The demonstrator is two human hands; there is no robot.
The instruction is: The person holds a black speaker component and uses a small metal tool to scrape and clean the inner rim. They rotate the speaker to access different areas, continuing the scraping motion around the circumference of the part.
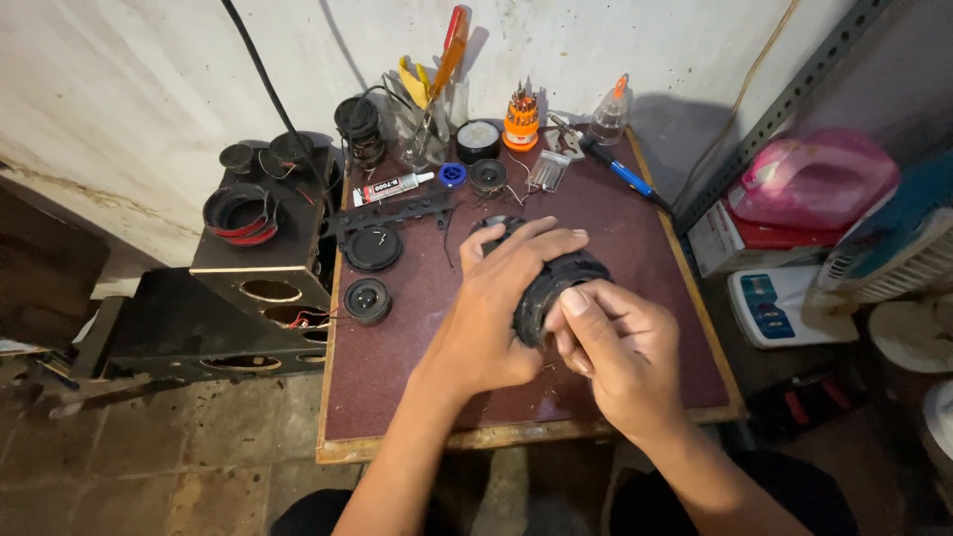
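Speaker driver [552, 291], round and black, sits in mid-air between both hands just above the maroon tabletop [655, 288], near the table's middle. Largest around it is the black wooden speaker cabinet [260, 260] left of the table, with round cut-outs and a red-ringed speaker [239, 212] on top. The left hand [496, 310] comes in from below with the forearm angled up and to the right; its fingers curl over the driver's top and left rim, clamped on it, thumb raised beside them. The right hand [608, 342] reaches in from the lower right, wrist bent inward, fingers bunched together and pressed against the driver's right edge, thumb on its rim. Smaller things lie behind: two loose black speakers [371, 247], a blue-handled tool [625, 176], an orange screwdriver-bit holder [521, 121], and a white glue tube [393, 188].
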